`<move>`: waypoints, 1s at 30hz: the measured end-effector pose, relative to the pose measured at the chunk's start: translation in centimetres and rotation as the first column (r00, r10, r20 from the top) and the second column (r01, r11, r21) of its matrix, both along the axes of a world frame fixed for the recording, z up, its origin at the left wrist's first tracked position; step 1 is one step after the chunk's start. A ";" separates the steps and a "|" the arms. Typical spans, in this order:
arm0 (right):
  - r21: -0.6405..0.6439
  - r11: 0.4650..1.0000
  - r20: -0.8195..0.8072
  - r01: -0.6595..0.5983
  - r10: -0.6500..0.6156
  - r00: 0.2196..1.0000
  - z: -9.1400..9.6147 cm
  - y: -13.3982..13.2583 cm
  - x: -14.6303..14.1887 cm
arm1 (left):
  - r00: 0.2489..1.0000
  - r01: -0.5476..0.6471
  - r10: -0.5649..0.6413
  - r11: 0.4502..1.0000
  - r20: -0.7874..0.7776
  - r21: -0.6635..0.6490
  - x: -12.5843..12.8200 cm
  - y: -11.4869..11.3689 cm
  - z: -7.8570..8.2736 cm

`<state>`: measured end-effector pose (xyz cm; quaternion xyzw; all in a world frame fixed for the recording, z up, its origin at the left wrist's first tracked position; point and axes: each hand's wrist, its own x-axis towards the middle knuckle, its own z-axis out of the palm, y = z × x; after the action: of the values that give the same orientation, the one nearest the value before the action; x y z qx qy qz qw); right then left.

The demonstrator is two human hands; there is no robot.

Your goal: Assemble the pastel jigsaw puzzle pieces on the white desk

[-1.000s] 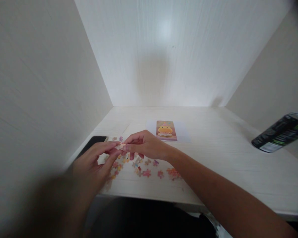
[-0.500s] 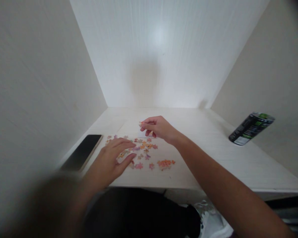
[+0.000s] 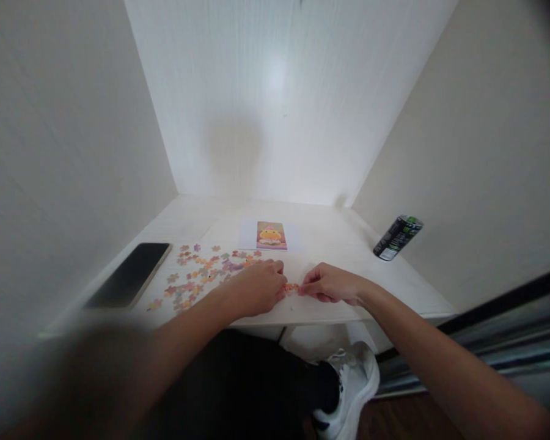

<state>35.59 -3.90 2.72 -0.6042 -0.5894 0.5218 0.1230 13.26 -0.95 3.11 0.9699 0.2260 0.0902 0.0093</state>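
A small block of joined orange puzzle pieces [image 3: 291, 287] lies near the table's front edge, between my hands. My left hand [image 3: 263, 287] is closed at its left end, fingertips on the block and covering part of it. At the right end my right hand [image 3: 332, 283] pinches a puzzle piece, mostly covered by thumb and forefinger, against the block. Whether that piece is locked in cannot be seen. Loose pink, orange and grey puzzle pieces [image 3: 194, 275] spread left of and behind my left hand. Behind them lies a picture card [image 3: 271, 235] showing a yellow figure.
A dark phone [image 3: 131, 275] rests on the left of the white table [image 3: 321, 235]. A black drink can [image 3: 397, 237] stands at the right, near the side wall. Walls enclose the left, back and right. A white shoe [image 3: 351, 391] shows below the table edge.
My right hand has come down from above the card to the orange block with a piece. My left hand has moved right, off the loose pieces, and closed at the block. The view has shifted.
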 end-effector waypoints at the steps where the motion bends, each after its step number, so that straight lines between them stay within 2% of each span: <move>1: -0.001 1.000 0.018 -0.016 0.016 1.000 0.1 0.2 -0.2 | 1.000 0.006 -0.006 1.000 0.000 0.006 0.0 -0.1 -0.2; 8: -0.028 0.989 0.148 -0.142 0.145 0.978 1.1 1.2 -0.7 | 0.999 0.004 -0.005 0.999 0.031 0.043 -0.3 -0.6 -1.1; 15: -0.080 0.984 0.255 -0.158 0.174 0.951 1.5 1.6 -1.2 | 0.998 0.009 -0.012 0.999 0.056 0.053 -0.5 -0.7 -1.4; 20: -0.098 0.985 0.270 -0.145 0.166 0.948 1.4 1.9 -1.4 | 0.997 0.006 -0.010 0.999 0.071 0.052 -0.5 -0.8 -1.4; 25: -0.047 0.987 0.279 -0.153 0.160 0.947 0.9 1.8 -1.1 | 0.996 0.010 -0.014 0.999 0.084 0.051 -0.6 -0.9 -1.5; 30: 0.112 0.981 0.284 -0.158 0.120 0.951 -0.4 1.8 -0.5 | 0.995 -0.001 -0.005 0.999 0.100 0.054 -0.6 -0.9 -1.7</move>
<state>35.10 -2.15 2.29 -0.6183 -0.6756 0.3992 0.0429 12.67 -1.85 1.43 0.9642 0.2218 0.1449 -0.0054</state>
